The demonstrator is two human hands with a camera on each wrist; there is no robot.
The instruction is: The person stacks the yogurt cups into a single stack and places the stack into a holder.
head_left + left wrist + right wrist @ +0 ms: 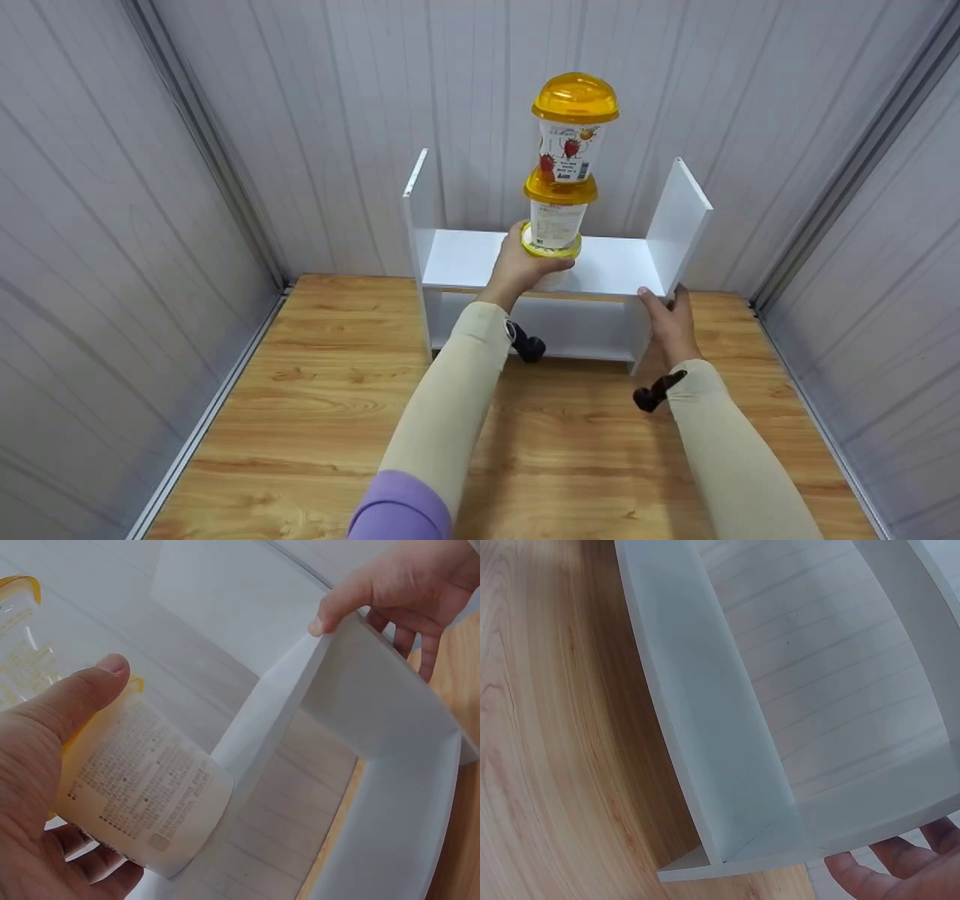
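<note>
My left hand point(521, 264) grips the lowest of three stacked white paper cups point(150, 787) with yellow rims. Above it stand a middle cup point(555, 223) under a yellow lid and a top cup point(568, 150), printed with strawberries, under a domed lid point(576, 96). The stack is over the upper board of a white shelf point(465, 259); whether its base touches the board cannot be told. At the shelf's right side, my right hand point(673, 330) holds the side panel point(885, 791), thumb at the upper board's front corner and fingers around the outer side.
The shelf stands on a wood-grain surface point(337, 390). Its two upright sides rise above the upper board, and a lower board point(525, 341) runs beneath. Pale panelled walls point(337, 135) enclose the back, left and right.
</note>
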